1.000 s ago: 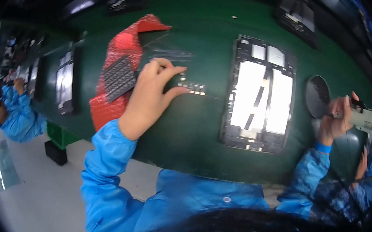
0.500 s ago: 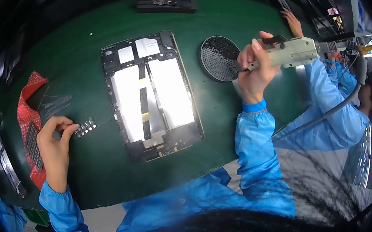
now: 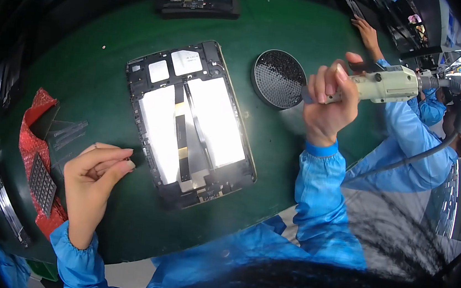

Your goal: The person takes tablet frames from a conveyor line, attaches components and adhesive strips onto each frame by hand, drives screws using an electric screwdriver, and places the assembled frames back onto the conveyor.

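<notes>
My left hand (image 3: 95,178) is closed in a pinch just left of the opened tablet (image 3: 195,123), its fingertips around something dark and tiny. That piece is too small to name. In my right hand (image 3: 329,106) is a pale electric screwdriver (image 3: 389,84), its cable running off to the right; the nose end lies by the round dish (image 3: 287,106), which holds many small black screws (image 3: 284,63). The tablet lies face down without its back, showing two bright battery packs (image 3: 224,124), dark flex strips and a black frame.
Red bubble wrap (image 3: 36,111) lies at the left, with a dark gridded sheet (image 3: 42,186) on it and clear plastic strips (image 3: 69,133) beside it. Another opened tablet (image 3: 199,5) is at the far edge. A co-worker's hand (image 3: 367,35) rests at the upper right.
My left hand has moved right towards the tablet, and the small strip of parts at its fingertips no longer shows. My right hand and the screwdriver have shifted slightly right and down.
</notes>
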Available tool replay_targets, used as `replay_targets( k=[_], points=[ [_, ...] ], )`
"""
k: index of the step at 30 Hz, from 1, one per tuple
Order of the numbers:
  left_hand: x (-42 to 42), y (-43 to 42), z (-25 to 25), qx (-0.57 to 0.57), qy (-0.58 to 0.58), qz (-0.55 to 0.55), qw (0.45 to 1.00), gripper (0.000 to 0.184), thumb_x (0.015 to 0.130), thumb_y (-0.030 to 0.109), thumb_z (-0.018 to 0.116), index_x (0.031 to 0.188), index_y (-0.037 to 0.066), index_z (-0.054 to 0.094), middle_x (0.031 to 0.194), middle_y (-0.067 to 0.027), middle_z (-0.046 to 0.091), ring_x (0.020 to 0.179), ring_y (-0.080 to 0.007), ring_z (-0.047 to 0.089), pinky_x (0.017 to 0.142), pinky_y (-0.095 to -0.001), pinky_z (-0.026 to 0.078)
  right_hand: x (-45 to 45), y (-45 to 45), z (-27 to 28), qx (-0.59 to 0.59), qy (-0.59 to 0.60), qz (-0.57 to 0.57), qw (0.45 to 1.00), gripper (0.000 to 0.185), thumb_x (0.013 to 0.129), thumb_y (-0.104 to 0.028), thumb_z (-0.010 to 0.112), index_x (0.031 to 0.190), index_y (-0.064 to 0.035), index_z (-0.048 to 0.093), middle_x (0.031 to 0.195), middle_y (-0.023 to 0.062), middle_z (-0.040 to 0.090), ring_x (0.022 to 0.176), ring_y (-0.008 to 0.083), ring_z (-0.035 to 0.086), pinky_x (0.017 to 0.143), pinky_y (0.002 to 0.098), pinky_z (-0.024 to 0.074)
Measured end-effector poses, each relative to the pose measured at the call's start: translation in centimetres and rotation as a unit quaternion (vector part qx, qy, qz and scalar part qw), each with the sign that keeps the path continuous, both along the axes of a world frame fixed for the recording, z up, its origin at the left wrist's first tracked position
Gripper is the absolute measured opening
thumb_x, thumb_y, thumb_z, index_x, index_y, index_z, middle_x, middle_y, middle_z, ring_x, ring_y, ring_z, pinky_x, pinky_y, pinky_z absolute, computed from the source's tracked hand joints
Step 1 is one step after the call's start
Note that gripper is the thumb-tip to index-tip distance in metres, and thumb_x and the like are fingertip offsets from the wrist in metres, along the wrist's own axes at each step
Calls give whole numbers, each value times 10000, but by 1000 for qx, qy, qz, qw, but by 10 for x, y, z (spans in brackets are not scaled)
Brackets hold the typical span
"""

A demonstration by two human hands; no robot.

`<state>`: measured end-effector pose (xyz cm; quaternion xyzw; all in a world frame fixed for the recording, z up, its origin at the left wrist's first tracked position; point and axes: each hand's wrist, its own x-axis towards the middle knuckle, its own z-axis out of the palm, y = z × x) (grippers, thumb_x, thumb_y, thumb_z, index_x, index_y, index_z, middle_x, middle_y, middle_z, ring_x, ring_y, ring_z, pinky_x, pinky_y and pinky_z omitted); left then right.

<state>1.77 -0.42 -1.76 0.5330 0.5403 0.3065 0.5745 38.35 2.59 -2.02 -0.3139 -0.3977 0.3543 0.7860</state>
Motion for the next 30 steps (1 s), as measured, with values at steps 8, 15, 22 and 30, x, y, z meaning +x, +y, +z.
replay_targets(
  k=[8, 15, 22, 30],
  points=[
    [-4, -7, -37, 2, -75, 33, 997, 195, 853, -73, 675, 1030, -50, 596, 977, -120, 630, 862, -153, 670, 782, -262, 550, 8, 10, -20, -52, -91, -57, 993, 308, 832, -25, 600, 1128, -7, 518, 648, 28, 424, 436, 107, 382, 403, 268, 308],
    [-10, -6, -49, 35, -140, 67, 987, 157, 879, -48, 663, 1004, -30, 569, 987, -112, 601, 831, -145, 644, 768, -275, 550, 9, 15, -28, -55, -121, -59, 989, 282, 831, -12, 598, 1102, -7, 521, 629, 22, 409, 432, 104, 383, 381, 260, 299],
    [-10, -5, -49, 49, -143, 72, 986, 157, 886, -42, 656, 1011, -22, 563, 992, -112, 596, 830, -143, 640, 772, -279, 548, 9, 14, -28, -58, -116, -49, 990, 269, 832, -13, 601, 1089, -12, 523, 626, 21, 410, 430, 106, 381, 386, 260, 296],
    [-3, -11, -40, 45, -86, 74, 993, 211, 862, -97, 659, 1057, -53, 592, 957, -125, 685, 889, -173, 692, 790, -242, 536, 9, 11, -26, -47, -128, -40, 990, 234, 837, -25, 652, 1041, -65, 545, 789, 21, 516, 515, 94, 422, 464, 254, 353]
  ],
)
